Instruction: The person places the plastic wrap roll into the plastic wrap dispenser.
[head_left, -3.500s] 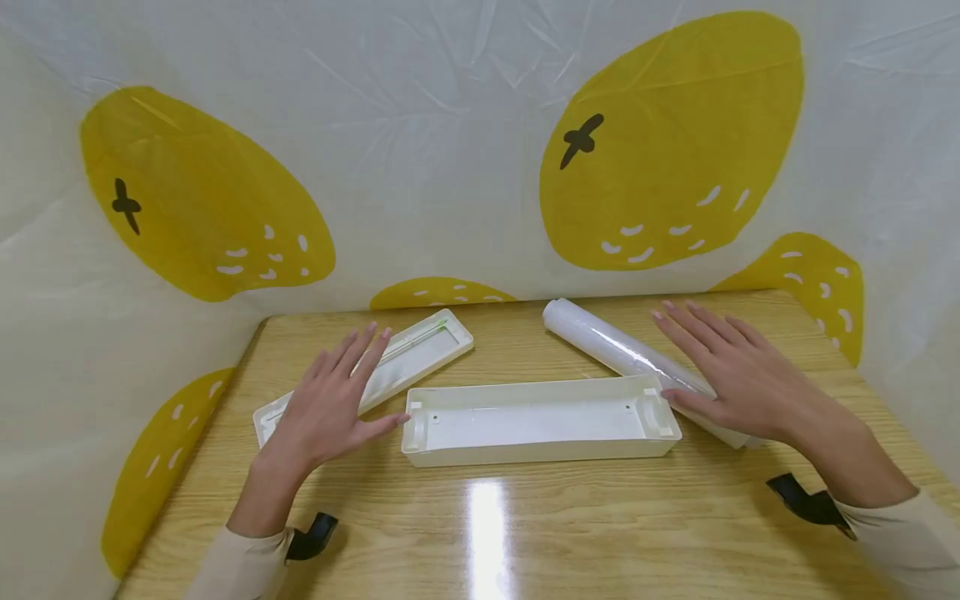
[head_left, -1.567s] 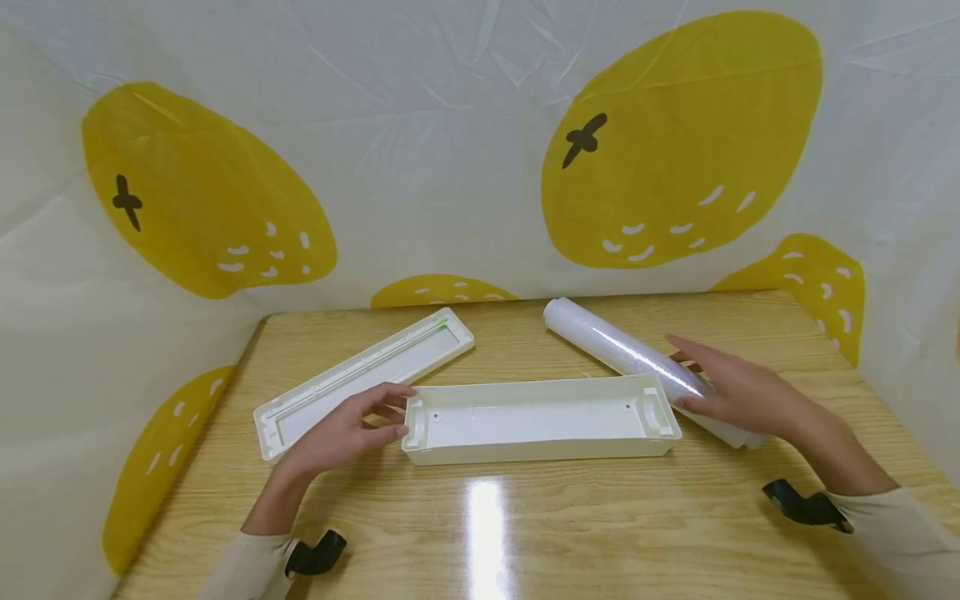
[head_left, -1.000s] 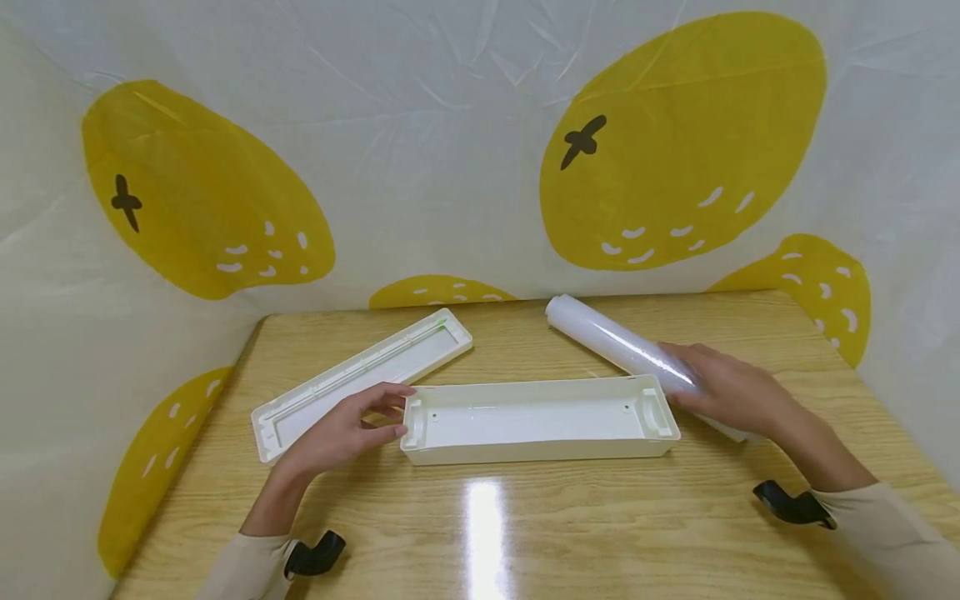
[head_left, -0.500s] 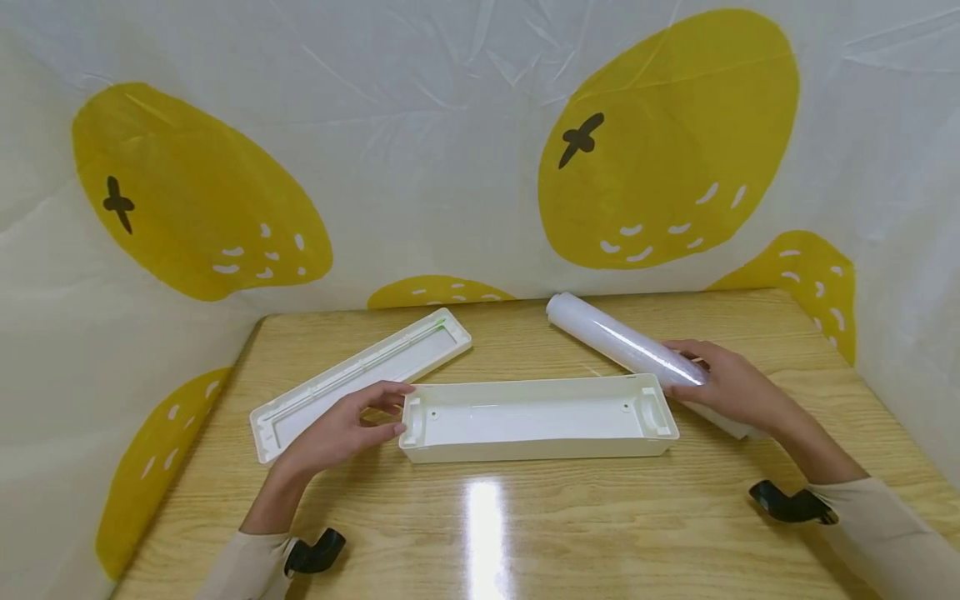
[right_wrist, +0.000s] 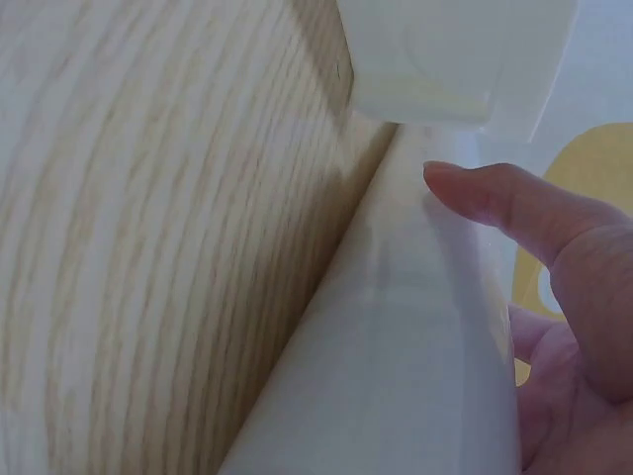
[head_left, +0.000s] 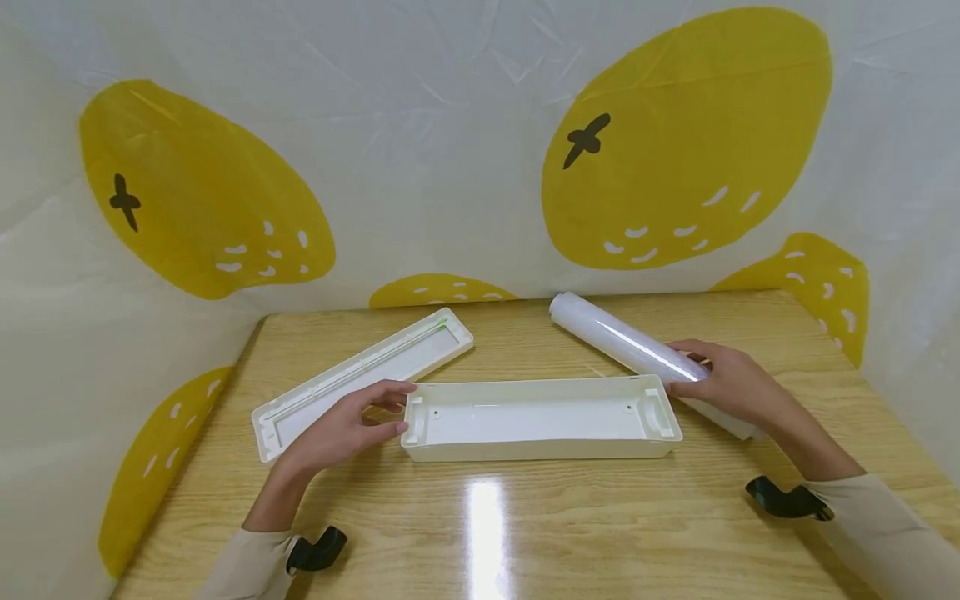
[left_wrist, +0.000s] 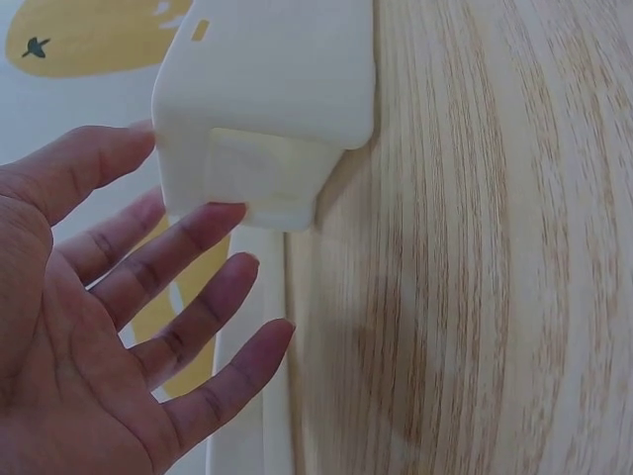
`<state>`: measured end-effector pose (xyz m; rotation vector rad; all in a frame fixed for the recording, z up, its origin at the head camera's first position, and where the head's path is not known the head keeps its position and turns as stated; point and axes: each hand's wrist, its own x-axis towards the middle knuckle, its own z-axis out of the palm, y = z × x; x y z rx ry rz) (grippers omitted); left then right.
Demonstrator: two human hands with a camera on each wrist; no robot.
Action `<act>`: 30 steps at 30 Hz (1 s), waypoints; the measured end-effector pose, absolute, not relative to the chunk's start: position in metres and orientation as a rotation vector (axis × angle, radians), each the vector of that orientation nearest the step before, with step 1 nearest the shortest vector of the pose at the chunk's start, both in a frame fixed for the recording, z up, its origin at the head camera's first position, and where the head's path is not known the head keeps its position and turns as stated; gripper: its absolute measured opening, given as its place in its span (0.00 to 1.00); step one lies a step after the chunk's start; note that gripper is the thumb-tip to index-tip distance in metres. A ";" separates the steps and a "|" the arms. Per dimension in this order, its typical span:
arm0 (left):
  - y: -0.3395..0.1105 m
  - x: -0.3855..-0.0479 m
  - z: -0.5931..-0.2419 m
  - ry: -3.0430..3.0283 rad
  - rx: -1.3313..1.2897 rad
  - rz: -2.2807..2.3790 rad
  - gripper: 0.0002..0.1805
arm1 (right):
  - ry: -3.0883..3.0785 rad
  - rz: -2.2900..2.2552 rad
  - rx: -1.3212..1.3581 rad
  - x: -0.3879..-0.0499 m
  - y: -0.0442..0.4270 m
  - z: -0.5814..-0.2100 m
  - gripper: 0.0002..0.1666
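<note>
A long off-white plastic box [head_left: 540, 452], without its cover, lies across the middle of the table. My left hand [head_left: 347, 429] is at its left end; in the left wrist view the relaxed fingers [left_wrist: 220, 220] and thumb touch the end wall. To the right, a roll of plastic wrap [head_left: 622, 337] lies slantwise, part of it hidden behind the box. My right hand [head_left: 738, 387] holds this roll, its thumb [right_wrist: 465, 188] on the near side and the other fingers round the far side. A long lid [head_left: 367, 367], inner face up with a green bit, lies behind my left hand.
Everything stands on a wood-grain table [head_left: 585, 525]. A white cloth [head_left: 435, 167] with yellow fruit prints hangs right behind its back edge and along the left side. Black wrist mounts [head_left: 318, 550] stick out from both sleeves.
Both hands, raised with spread fingers at first, have come down: the left onto the box's end, the right onto the plastic wrap roll. The roll has shifted very slightly; box and lid stay in place.
</note>
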<state>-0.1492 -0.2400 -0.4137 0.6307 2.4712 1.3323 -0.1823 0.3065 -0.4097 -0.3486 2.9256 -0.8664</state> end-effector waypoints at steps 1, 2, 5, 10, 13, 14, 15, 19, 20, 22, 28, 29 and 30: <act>-0.240 -0.149 -0.413 2.471 0.629 1.332 0.27 | 2.928 -0.862 -0.351 -0.183 0.306 -0.410 0.40; -0.240 -0.149 -0.413 2.472 0.628 1.330 0.27 | 2.930 -0.861 -0.353 -0.183 0.306 -0.410 0.40; -0.240 -0.149 -0.413 2.477 0.621 1.323 0.27 | 2.934 -0.865 -0.358 -0.184 0.307 -0.412 0.40; -0.239 -0.151 -0.414 2.484 0.617 1.314 0.27 | 2.910 -0.881 -0.360 -0.188 0.308 -0.414 0.40; -0.239 -0.151 -0.415 2.482 0.620 1.315 0.27 | 2.901 -0.889 -0.354 -0.189 0.310 -0.415 0.39; -0.238 -0.151 -0.415 2.481 0.618 1.316 0.27 | 2.900 -0.895 -0.347 -0.189 0.310 -0.415 0.39; -0.238 -0.151 -0.415 2.481 0.616 1.316 0.27 | 2.899 -0.900 -0.344 -0.190 0.311 -0.416 0.39; -0.238 -0.151 -0.415 2.482 0.599 1.323 0.26 | 2.900 -0.913 -0.327 -0.191 0.312 -0.418 0.40; -0.238 -0.151 -0.415 2.483 0.597 1.324 0.26 | 2.902 -0.914 -0.327 -0.192 0.312 -0.418 0.40; -0.238 -0.151 -0.415 2.484 0.595 1.323 0.26 | 2.901 -0.921 -0.330 -0.193 0.313 -0.419 0.40; -0.238 -0.151 -0.416 2.489 0.601 1.317 0.26 | 2.884 -0.944 -0.320 -0.193 0.315 -0.419 0.40; -0.238 -0.151 -0.416 2.490 0.600 1.318 0.26 | 2.880 -0.946 -0.316 -0.193 0.315 -0.419 0.40; -0.238 -0.151 -0.416 2.489 0.600 1.320 0.26 | 2.880 -0.946 -0.311 -0.193 0.315 -0.418 0.40</act>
